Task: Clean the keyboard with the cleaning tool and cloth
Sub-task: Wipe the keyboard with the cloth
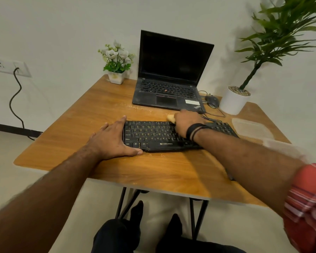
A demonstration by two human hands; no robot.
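Observation:
A black keyboard (153, 136) lies across the middle of the wooden table (102, 106). My left hand (113, 141) rests flat against its left end, fingers straight, thumb along the front edge. My right hand (187, 123) is over the keyboard's upper middle and grips a small yellowish cloth (171, 118), of which only a corner shows past the fingers. No separate cleaning tool is visible.
An open black laptop (170, 79) stands behind the keyboard. A mouse (212, 100) and cables lie to its right, beside a white plant pot (233, 102). A small flower pot (116, 77) sits at the back left. A clear plastic lid (252, 129) lies at the right.

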